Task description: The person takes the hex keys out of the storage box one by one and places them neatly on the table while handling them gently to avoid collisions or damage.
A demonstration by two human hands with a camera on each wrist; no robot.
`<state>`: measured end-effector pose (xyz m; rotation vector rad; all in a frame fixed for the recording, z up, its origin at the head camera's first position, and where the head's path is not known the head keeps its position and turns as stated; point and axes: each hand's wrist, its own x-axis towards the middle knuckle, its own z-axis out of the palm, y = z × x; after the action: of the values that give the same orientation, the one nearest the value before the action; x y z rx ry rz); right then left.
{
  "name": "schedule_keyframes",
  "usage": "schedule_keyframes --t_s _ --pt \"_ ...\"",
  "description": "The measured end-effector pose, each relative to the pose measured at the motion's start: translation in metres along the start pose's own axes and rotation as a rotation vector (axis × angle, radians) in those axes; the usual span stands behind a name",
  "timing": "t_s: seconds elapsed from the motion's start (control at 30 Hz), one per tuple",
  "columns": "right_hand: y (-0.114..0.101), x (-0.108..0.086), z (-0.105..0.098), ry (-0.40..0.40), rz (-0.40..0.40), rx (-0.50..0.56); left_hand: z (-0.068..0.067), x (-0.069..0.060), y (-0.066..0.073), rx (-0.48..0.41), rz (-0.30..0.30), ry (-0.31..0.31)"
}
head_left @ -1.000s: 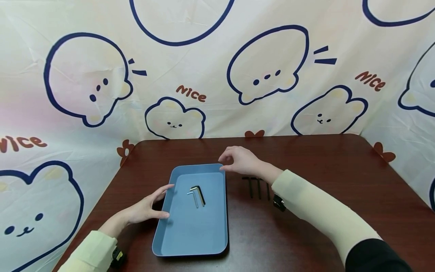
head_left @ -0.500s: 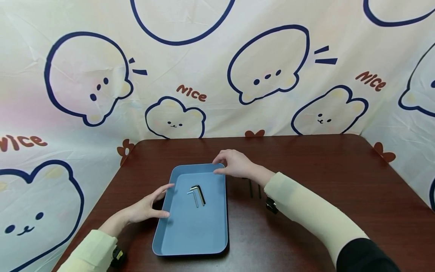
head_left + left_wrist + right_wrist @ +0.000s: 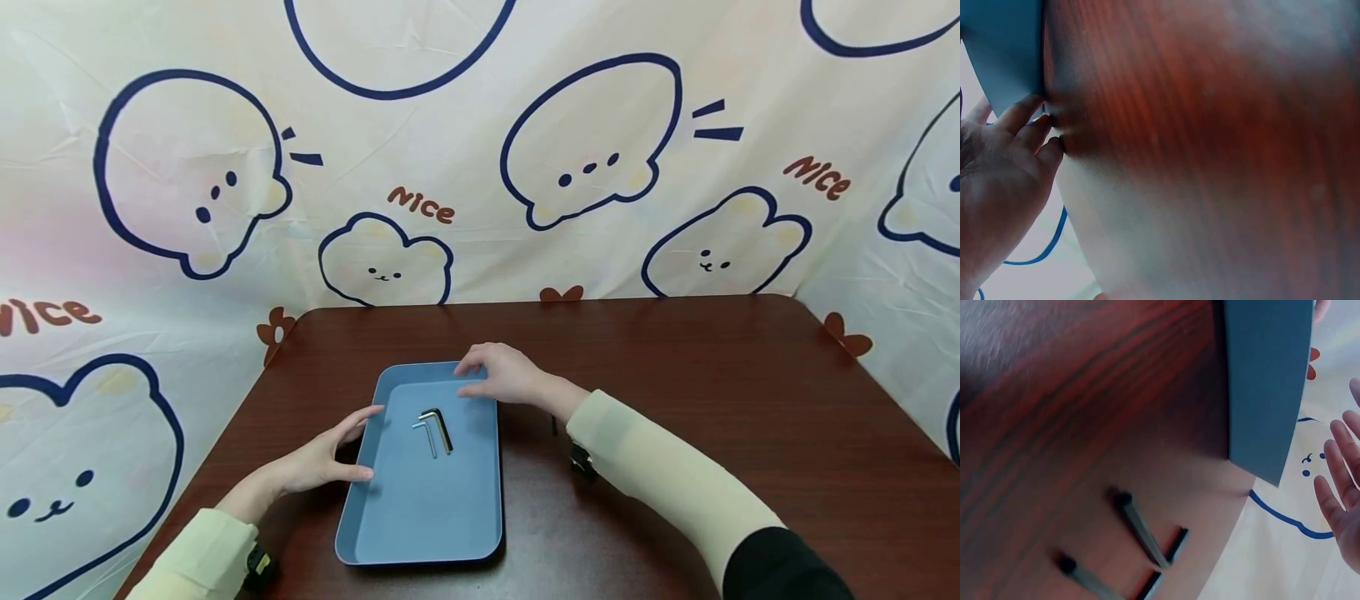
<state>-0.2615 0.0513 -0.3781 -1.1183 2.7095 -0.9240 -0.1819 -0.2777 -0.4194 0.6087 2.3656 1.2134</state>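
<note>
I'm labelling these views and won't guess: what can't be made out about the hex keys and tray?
Head view: right of the tray, only a dark hex key tip shows; the right arm hides the rest.
Head view: dark-and-gold piece, too small to tell whether one key or two.
Left wrist view: tray, cut off by the top edge.
Right wrist view: lower hex key, cut off by the bottom edge.

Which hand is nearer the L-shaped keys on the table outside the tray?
Right. The right hand is over the far right corner of the tray, close to the keys; the left hand is across the tray, at its left edge.
</note>
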Motion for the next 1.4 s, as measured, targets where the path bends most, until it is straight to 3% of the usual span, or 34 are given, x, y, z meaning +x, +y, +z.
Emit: schedule_keyframes --t_s 0.73,1.4 --pt "-0.009 0.012 0.034 -0.065 0.001 0.119 -0.001 0.001 0.0 -0.008 -0.018 0.001" --pt "-0.026 0.024 0.06 -0.146 0.005 0.061 -0.002 0.0 0.002 -0.024 -0.018 -0.021"
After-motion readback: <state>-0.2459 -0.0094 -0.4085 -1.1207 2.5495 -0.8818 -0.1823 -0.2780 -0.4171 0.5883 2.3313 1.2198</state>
